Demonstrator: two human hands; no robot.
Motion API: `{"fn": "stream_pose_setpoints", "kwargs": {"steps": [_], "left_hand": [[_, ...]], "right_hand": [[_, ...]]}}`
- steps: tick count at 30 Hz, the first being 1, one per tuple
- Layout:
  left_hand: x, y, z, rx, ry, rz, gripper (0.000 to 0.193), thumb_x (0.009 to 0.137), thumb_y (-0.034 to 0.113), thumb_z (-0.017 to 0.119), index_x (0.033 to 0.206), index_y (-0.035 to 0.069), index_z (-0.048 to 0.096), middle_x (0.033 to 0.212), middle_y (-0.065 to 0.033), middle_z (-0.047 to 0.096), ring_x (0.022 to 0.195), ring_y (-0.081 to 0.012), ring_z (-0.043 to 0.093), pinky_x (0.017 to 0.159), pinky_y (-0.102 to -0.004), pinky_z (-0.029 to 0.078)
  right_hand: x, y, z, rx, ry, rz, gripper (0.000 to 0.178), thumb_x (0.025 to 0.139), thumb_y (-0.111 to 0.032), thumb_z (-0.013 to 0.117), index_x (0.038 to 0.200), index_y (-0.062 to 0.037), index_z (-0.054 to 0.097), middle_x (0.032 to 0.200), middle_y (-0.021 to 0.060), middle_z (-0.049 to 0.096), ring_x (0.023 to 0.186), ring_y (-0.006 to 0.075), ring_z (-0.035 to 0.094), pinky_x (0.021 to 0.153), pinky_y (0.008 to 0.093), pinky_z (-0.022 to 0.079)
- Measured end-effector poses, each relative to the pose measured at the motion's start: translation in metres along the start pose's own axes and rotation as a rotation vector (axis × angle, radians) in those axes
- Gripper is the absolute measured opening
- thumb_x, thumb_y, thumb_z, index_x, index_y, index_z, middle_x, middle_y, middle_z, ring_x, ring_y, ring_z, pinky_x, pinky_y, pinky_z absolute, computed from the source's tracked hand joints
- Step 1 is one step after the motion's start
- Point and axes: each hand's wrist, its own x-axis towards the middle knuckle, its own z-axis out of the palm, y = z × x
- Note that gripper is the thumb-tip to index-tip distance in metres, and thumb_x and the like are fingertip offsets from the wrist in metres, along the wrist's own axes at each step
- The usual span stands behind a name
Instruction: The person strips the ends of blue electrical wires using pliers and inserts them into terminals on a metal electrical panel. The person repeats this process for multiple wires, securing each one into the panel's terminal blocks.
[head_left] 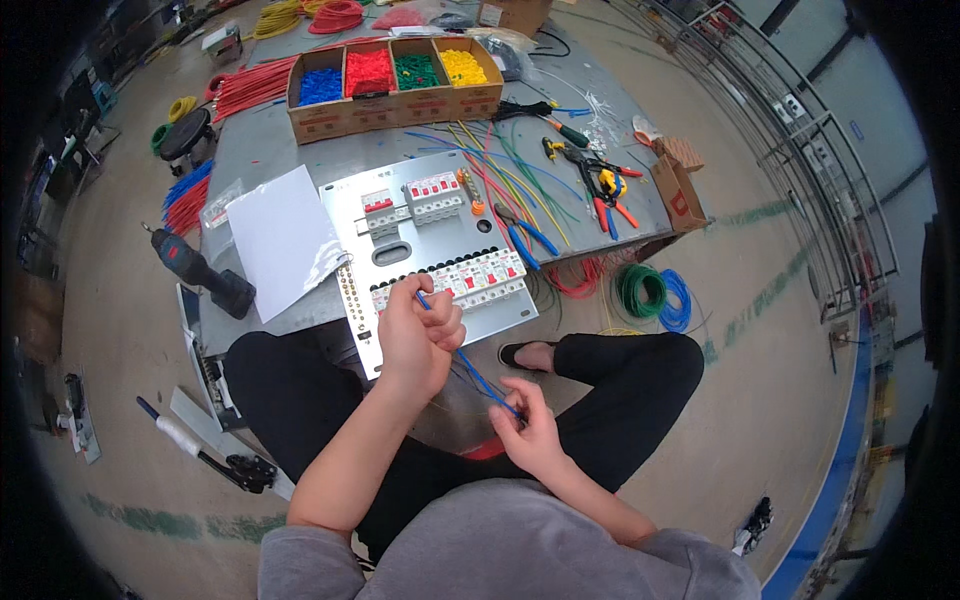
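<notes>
A blue wire (478,377) runs between my two hands above my lap. My left hand (418,330) is closed around its upper part, and a short end pokes out near the fingertips by the breakers. Lower and to the right, my right hand (527,428) pinches the other end between thumb and fingers. Just beyond my left hand lies a metal mounting plate (430,235), tilted on the table edge. It carries a long row of circuit breakers (480,280), partly covered by my left hand, and smaller breaker groups (435,197) farther up.
A cardboard box (390,112) of blue, red, green and yellow caps stands at the table's back. Loose wires (500,165), blue-handled pliers (525,235) and other hand tools (605,185) lie right of the plate. White paper (285,245) and a cordless drill (200,270) are on the left.
</notes>
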Motion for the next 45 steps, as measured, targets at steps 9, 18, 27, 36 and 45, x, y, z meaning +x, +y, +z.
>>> {"fn": "stream_pose_setpoints", "kwargs": {"steps": [9,18,27,36,45], "left_hand": [[-0.001,-0.004,-0.005,-0.002,0.043,0.017,0.018,0.105,0.023,0.047,0.089,0.015,0.046,0.062,0.005,0.025,0.053,-0.01,0.026,0.05,-0.0297,0.024],[0.005,-0.015,-0.01,-0.084,0.116,0.08,0.02,0.105,0.021,0.046,0.086,0.014,0.042,0.062,0.0042,0.027,0.054,-0.0109,0.028,0.052,-0.0301,0.026],[0.006,-0.009,-0.009,0.003,0.122,0.06,0.02,0.105,0.023,0.049,0.087,0.015,0.044,0.059,0.0056,0.024,0.05,-0.0091,0.022,0.046,-0.0296,0.018],[0.006,-0.013,-0.013,-0.029,0.052,-0.039,0.019,0.106,0.025,0.047,0.091,0.015,0.05,0.06,0.0057,0.023,0.05,-0.0091,0.021,0.046,-0.0295,0.017],[0.01,-0.018,-0.02,-0.078,-0.063,-0.14,0.022,0.108,0.028,0.042,0.094,0.014,0.052,0.064,0.0047,0.026,0.055,-0.0107,0.026,0.052,-0.0296,0.025]], "right_hand": [[0.025,-0.002,0.007,-0.191,0.106,-0.34,0.021,0.094,-0.005,0.079,0.114,-0.0024,0.075,0.079,0.0099,0.063,0.058,0.02,0.058,0.054,0.0327,0.046],[0.033,0.015,0.006,-0.402,0.208,-0.472,0.021,0.093,-0.003,0.08,0.113,-0.0006,0.076,0.076,0.0102,0.061,0.059,0.0217,0.059,0.054,0.0342,0.047],[0.018,0.017,0.01,0.393,-0.152,0.283,0.015,0.104,-0.009,0.072,0.114,0.0018,0.075,0.085,0.0037,0.072,0.071,0.0086,0.063,0.065,0.0245,0.05],[0.02,0.02,-0.003,0.624,-0.283,0.401,0.017,0.107,-0.016,0.068,0.107,0.0,0.076,0.081,0.0004,0.068,0.066,0.007,0.058,0.06,0.0235,0.045],[0.019,0.018,-0.01,0.642,-0.275,0.443,0.022,0.107,-0.022,0.068,0.106,-0.0008,0.074,0.083,0.003,0.07,0.066,0.0093,0.062,0.057,0.0218,0.039]]}}
